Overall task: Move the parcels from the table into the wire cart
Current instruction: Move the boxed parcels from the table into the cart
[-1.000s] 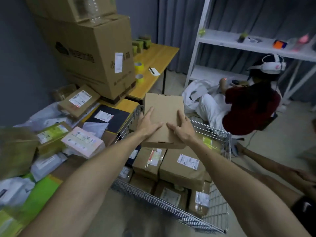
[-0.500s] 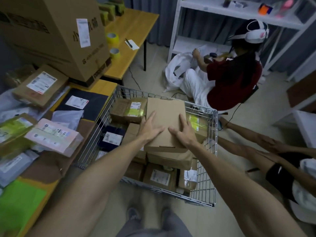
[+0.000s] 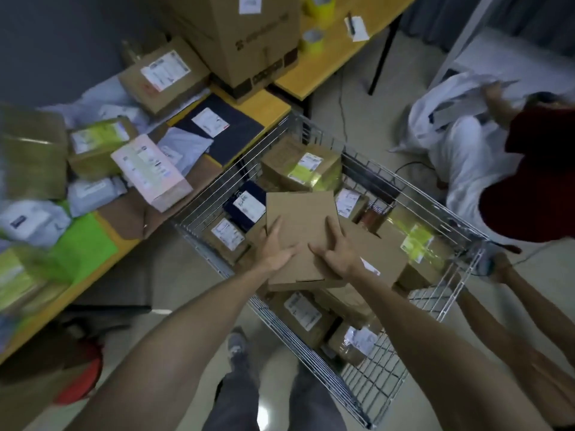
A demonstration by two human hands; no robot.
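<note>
Both hands, left point(image 3: 275, 250) and right point(image 3: 337, 251), press flat on a plain box point(image 3: 300, 231), fingers spread over its top, holding it just over the parcels piled in the cart point(image 3: 382, 377). This looks like the placing step; next comes settling it level on the stack and letting go. The box is smooth, flat brown card, the cart shiny wire mesh. Beyond, on the table point(image 3: 264, 102), labelled cartons and soft plastic mailers wait.

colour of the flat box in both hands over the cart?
Plain brown cardboard, no label visible on the flat box. Head view, the only one.
</note>
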